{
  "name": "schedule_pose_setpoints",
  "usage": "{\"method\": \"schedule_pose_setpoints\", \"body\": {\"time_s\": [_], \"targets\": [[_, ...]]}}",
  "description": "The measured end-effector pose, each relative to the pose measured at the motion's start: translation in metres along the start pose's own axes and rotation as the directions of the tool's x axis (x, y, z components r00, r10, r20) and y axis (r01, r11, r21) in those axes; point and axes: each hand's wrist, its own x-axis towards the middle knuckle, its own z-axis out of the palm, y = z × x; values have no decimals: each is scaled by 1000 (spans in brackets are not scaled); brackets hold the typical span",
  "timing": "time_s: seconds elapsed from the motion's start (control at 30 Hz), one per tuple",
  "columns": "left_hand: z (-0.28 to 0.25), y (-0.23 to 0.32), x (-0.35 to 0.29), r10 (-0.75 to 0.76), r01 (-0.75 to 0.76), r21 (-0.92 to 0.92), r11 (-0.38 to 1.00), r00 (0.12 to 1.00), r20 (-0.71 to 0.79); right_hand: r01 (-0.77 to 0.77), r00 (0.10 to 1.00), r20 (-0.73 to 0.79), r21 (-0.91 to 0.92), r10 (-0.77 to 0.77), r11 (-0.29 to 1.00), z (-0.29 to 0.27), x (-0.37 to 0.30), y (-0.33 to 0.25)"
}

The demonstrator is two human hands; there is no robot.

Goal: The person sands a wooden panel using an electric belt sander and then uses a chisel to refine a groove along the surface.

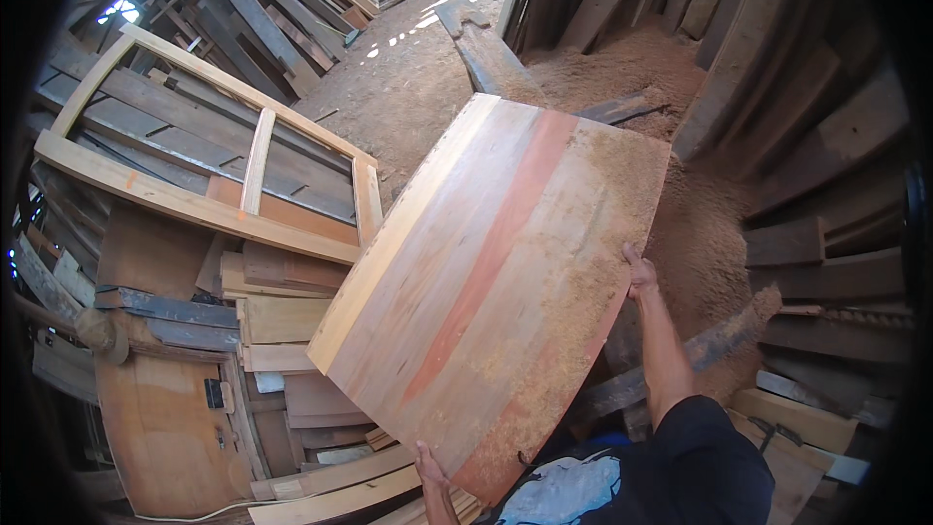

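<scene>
A wide wooden panel [486,282], made of strips in pale yellow, brown and reddish wood, tilts in front of my body. Sawdust covers much of its right side and near corner. My left hand [431,465] grips the near left edge, thumb on top and the other fingers hidden underneath. On the right edge, my right hand [639,272] is closed round the board, its thumb over the upper face. Nothing else is in either hand.
At left a pale wooden frame [258,160] leans over stacked boards, above a wooden door [160,418]. Reddish sawdust [695,233] is heaped beyond the panel. Planks [826,175] lean along the right side, and a loose plank [481,53] lies on the dirt floor [413,87].
</scene>
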Motion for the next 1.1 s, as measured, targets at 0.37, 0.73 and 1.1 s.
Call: {"method": "schedule_pose_setpoints", "body": {"time_s": [0.37,0.73,1.1], "targets": [[-21,36,-23,-18,29,114,993,995,-97,227,969,-61,-142,-238,963,-29,-111,20],[21,45,60,-26,-27,303,953,985,169,101,833,-484,-344,-269,933,-96,-241,-35],[135,124,147,6,-242,694,678,946,324,300,795,-564,46,-223,953,-121,-264,-1]]}}
